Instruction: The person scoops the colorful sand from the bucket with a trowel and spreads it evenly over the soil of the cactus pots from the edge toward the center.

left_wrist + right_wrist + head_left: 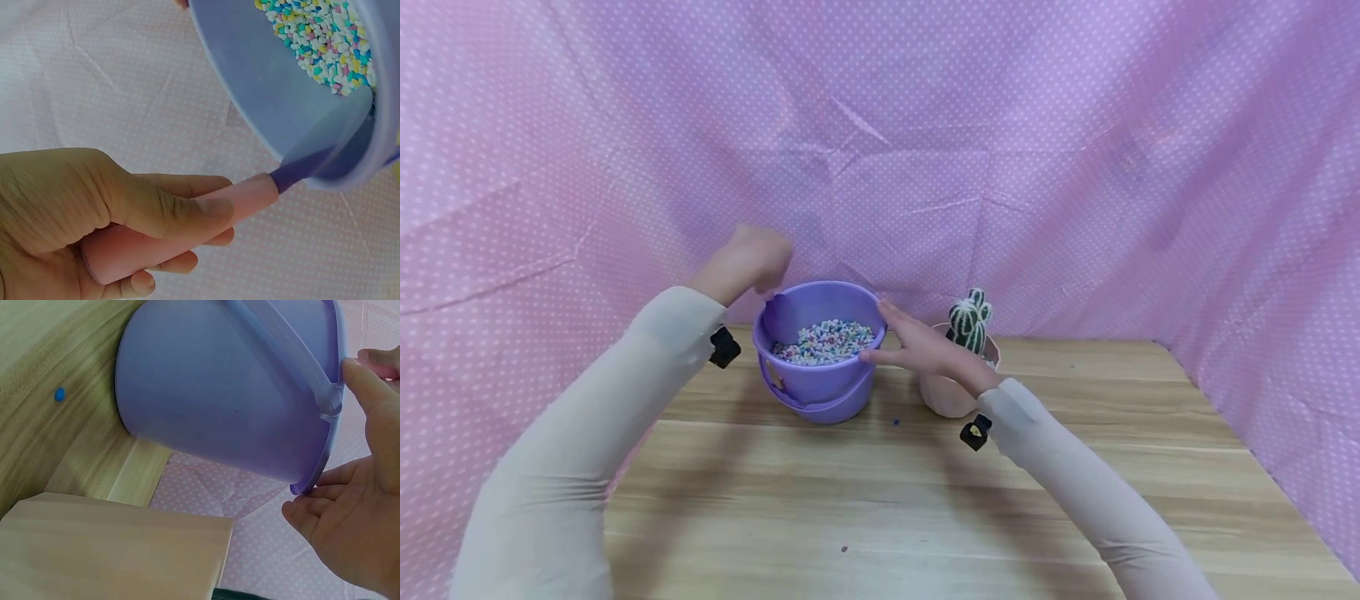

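My left hand (125, 225) grips the pink handle of a small shovel (181, 228). The shovel's purple blade, blurred, reaches over the rim into a purple bucket (820, 387). Small multicoloured pebbles (827, 342) lie inside the bucket. In the head view the left hand (748, 258) is above the bucket's left rim, hiding most of the shovel. On the opposite side my right hand (921, 346) touches the bucket's rim with thumb and fingers spread. The right wrist view shows that hand (356, 481) against the rim near the bail's hinge, fingers fairly straight.
A potted cactus (967, 325) stands right of the bucket, partly behind the right forearm; its pale pot (112, 550) is close below the right wrist camera. A blue pebble (896, 422) and a reddish one (844, 548) lie on the wooden table (760, 508). Pink dotted cloth (910, 167) hangs behind.
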`<state>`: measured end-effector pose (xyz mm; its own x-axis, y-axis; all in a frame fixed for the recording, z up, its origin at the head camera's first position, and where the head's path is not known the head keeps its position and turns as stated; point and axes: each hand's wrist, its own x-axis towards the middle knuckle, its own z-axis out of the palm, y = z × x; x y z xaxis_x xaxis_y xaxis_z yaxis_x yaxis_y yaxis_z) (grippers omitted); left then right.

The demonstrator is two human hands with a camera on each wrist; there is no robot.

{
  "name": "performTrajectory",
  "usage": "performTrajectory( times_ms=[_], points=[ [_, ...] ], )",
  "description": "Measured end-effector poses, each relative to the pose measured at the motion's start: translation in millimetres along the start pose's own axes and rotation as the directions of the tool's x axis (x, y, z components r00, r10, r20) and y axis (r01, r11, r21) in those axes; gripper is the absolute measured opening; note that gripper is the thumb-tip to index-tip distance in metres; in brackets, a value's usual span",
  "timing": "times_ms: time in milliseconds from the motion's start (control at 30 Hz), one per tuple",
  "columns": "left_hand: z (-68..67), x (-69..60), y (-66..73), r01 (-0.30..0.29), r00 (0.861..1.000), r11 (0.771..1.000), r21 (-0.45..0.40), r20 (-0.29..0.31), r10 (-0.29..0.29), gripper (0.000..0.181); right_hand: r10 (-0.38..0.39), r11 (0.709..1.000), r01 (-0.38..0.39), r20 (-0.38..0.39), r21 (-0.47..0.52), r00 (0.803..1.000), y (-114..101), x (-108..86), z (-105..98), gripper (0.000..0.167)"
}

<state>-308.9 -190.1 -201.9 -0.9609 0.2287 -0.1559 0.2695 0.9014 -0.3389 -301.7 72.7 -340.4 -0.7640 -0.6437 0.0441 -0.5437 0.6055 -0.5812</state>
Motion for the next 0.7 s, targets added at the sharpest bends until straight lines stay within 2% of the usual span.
performTrajectory(
  times_ms=[100,267,333,433,567,700],
  points=[
    [0.0,4.5,6.6,-0.018,1.000,1.000,0.012,0.018,0.018,0.023,-0.004,1.000,0.004,-0.002,0.007,1.000,1.0,0.6,0.8,0.107],
    [7.4,14.5,9.6,-0.067,0.994,0.996,-0.059,0.083,0.072,0.022,-0.006,1.000,0.006,-0.002,0.011,1.000,1.1,1.4,2.7,0.109],
    [12.3,16.7,5.7,-0.082,0.990,0.990,-0.111,0.102,0.094,0.015,-0.004,1.000,0.004,0.005,0.024,1.000,0.6,2.0,3.4,0.109],
    [20.2,17.2,-4.0,-0.107,0.987,0.984,-0.140,0.102,0.122,0.008,-0.001,0.999,0.000,0.014,0.053,1.000,0.5,3.3,2.5,0.111],
    [29.1,14.2,-15.8,-0.109,0.985,0.981,-0.160,0.118,0.129,0.019,-0.010,0.994,0.008,0.021,0.109,1.000,2.8,6.8,-0.8,0.113],
    [37.4,11.1,-23.8,-0.103,0.981,0.970,-0.220,0.138,0.135,0.024,0.002,0.992,-0.007,0.039,0.123,0.999,5.6,9.7,-3.8,0.115]
  ],
)
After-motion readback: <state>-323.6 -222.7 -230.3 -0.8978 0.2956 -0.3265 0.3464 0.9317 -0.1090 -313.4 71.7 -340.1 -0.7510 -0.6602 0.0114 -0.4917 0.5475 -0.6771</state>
